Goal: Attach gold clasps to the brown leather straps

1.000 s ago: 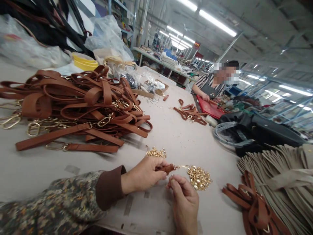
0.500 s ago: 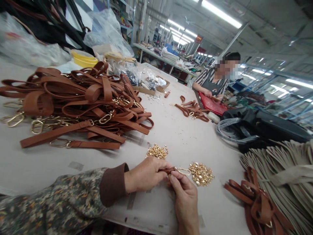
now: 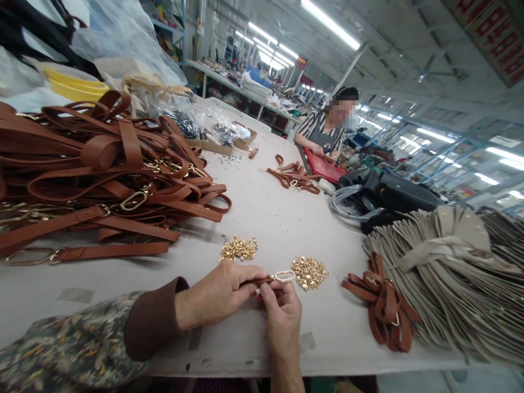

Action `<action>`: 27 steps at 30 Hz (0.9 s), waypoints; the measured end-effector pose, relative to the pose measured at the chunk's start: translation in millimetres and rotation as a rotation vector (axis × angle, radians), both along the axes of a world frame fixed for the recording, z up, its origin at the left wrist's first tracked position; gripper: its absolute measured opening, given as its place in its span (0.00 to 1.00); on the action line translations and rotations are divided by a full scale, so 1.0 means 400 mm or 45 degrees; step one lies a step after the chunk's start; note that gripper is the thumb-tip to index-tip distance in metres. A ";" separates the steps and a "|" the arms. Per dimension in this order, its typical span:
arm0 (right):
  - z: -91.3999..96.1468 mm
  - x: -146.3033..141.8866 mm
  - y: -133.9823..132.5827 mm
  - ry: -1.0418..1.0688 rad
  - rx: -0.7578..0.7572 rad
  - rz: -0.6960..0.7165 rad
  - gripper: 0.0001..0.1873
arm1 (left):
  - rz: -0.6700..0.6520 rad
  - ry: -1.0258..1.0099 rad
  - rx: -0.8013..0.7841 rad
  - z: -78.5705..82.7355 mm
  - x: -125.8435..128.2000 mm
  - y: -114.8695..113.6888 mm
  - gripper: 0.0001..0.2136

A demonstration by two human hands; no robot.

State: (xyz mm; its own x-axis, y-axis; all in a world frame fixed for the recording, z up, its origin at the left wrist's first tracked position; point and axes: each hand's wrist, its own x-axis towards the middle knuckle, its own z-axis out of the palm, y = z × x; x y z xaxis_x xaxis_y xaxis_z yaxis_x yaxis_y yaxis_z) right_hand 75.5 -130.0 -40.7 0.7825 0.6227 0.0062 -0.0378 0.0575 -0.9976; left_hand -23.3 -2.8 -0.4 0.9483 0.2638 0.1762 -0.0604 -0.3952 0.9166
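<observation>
Just above the table, my left hand (image 3: 223,289) pinches a short brown leather strap (image 3: 262,280) with thumb and fingers. A gold oval ring (image 3: 285,276) sticks out to the right from the strap's end. My right hand (image 3: 283,316) is closed at that same end, thumb and fingertips pressed on the leather by the ring. Whether a small part sits between those fingertips is hidden. Beyond my left hand lies a heap of small gold pieces (image 3: 239,248). A second heap, of gold studs (image 3: 310,272), lies to the right of the ring.
A large pile of brown straps with gold clasps (image 3: 98,164) covers the left side. At right lie a smaller strap bundle (image 3: 387,308), a tied stack of grey-beige pieces (image 3: 446,273) and a black bag (image 3: 393,191). Across the table a person (image 3: 327,128) handles something red (image 3: 323,165).
The view has swung right, so everything sits further left in it. Both hands stay together on the strap, and the oval ring now shows more fully above my right fingers.
</observation>
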 end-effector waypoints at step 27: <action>0.043 0.299 -0.011 -1.865 -0.878 0.110 0.10 | 0.141 0.325 -0.893 -0.010 0.025 0.006 0.15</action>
